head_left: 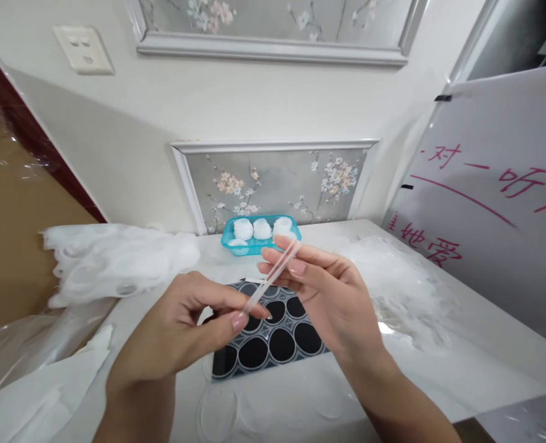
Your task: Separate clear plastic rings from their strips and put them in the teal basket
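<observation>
- Translucent band point(264, 287), narrow and pale, held up in the air between two bare hands, slanting from lower left to upper right above a dark patterned mat point(282, 344). Two pale edges run side by side along it; whether it is a flattened loop or a single strip, I cannot tell.
- At its lower end, the left hand point(173, 335) is closed in a pinch, thumb and forefinger clamped on the band.
- At its upper end, the right hand point(335, 295) has its thumb on the near side and fingertips behind, so the band sits between them; how firmly they press cannot be told.
- By its look, the band is very light, thin and bendy, probably smooth enough to slide between dry fingertips. It seems likely to crease or stretch if squeezed or pulled hard.
- Best hold, as I judge it: a soft fingertip pinch near each end, on the edges, leaving the middle free.
- Around the hands: behind them, a blue basket point(254, 250) with white rounded bundles point(262, 229); to the left, a fluffy white heap point(116, 261); to the right, a sheer, tangled pile point(397, 283), all on a white table point(494, 369).
</observation>
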A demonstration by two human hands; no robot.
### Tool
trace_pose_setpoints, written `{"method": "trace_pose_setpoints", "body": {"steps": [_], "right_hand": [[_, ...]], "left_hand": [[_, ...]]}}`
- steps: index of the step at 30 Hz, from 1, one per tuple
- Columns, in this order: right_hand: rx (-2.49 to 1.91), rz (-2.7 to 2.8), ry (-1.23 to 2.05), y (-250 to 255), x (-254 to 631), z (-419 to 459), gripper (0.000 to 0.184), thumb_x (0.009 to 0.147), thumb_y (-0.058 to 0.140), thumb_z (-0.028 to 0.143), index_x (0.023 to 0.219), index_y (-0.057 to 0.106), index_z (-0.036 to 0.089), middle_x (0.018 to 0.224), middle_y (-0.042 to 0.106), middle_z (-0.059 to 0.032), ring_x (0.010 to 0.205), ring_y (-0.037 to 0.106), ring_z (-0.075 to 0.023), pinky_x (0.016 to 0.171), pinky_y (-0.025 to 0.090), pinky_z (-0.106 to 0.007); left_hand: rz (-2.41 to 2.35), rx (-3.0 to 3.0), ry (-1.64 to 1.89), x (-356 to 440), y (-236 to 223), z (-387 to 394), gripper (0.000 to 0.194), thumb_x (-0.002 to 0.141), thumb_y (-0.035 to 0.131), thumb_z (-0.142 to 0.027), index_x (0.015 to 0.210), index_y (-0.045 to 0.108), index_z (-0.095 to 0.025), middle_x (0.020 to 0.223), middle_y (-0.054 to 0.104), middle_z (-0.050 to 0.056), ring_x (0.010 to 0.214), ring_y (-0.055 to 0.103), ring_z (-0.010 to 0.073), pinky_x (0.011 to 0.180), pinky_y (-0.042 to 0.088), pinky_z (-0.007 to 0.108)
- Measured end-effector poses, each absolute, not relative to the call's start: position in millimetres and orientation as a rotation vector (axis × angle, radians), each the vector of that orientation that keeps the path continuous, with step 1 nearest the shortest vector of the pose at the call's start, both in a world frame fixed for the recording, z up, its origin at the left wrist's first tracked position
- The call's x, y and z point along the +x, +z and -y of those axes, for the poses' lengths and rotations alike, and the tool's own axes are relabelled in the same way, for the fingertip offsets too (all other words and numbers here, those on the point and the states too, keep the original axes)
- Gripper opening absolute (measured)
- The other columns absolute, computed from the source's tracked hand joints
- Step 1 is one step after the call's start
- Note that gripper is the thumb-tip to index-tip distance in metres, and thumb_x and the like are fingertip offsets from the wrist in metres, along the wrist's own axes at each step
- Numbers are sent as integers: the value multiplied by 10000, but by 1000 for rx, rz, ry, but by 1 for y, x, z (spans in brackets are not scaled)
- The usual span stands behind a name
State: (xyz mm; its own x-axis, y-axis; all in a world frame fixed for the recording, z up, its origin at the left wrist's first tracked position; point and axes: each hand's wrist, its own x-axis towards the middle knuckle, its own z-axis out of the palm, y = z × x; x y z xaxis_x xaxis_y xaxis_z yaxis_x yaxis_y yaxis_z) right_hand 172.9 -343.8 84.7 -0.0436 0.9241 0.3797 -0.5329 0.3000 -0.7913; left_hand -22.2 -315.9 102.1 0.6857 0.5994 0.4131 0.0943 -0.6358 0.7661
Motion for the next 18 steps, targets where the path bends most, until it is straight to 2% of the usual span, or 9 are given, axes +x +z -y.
{"method": "trace_pose_setpoints", "body": {"steps": [5, 9, 12, 15, 16, 18], "right_hand": [[-467, 1053, 1272, 84, 174, 340, 173, 860, 628, 266, 1004, 723, 269, 1010, 732, -15, 929, 693, -192, 887, 542, -366], [-480, 1089, 1231, 83, 175, 338, 153, 879, 605, 311, 984, 715, 305, 1029, 724, 6, 947, 684, -187, 912, 524, -392], [-498, 1218, 1065, 83, 178, 341, 107, 868, 617, 331, 873, 721, 304, 937, 735, 16, 1065, 635, -203, 1010, 446, -443], [-640, 1467, 863, 86, 180, 347, 104, 854, 638, 320, 821, 726, 278, 845, 732, 4, 1154, 574, -217, 1059, 378, -444], [-701, 1569, 836, 87, 181, 349, 101, 853, 640, 313, 829, 728, 268, 830, 726, 2, 1132, 581, -214, 1041, 390, -426], [-783, 1774, 844, 90, 182, 353, 98, 850, 645, 303, 829, 721, 245, 791, 706, 8, 969, 631, -185, 917, 462, -354]], "left_hand": [[-540, 2122, 852, -20, 104, 319, 214, 848, 554, -163, 943, 732, -233, 431, 340, -80, 377, 235, 36, 367, 176, 176], [-675, 2183, 769, -15, 104, 320, 208, 846, 549, -234, 925, 740, -213, 441, 379, -64, 406, 279, 56, 389, 220, 190], [-985, 2193, 766, -6, 100, 316, 270, 854, 547, -305, 1060, 706, -234, 500, 431, -56, 458, 341, 73, 427, 282, 194], [-1178, 2018, 1026, 0, 96, 313, 410, 835, 589, -360, 1229, 611, -250, 544, 433, -58, 497, 343, 82, 455, 305, 202], [-1146, 1936, 1120, 1, 96, 313, 436, 825, 602, -373, 1242, 601, -246, 533, 407, -61, 492, 321, 81, 451, 293, 206], [-979, 1793, 1219, 0, 97, 315, 426, 816, 610, -389, 1217, 624, -246, 494, 305, -72, 466, 252, 76, 431, 241, 213]]}}
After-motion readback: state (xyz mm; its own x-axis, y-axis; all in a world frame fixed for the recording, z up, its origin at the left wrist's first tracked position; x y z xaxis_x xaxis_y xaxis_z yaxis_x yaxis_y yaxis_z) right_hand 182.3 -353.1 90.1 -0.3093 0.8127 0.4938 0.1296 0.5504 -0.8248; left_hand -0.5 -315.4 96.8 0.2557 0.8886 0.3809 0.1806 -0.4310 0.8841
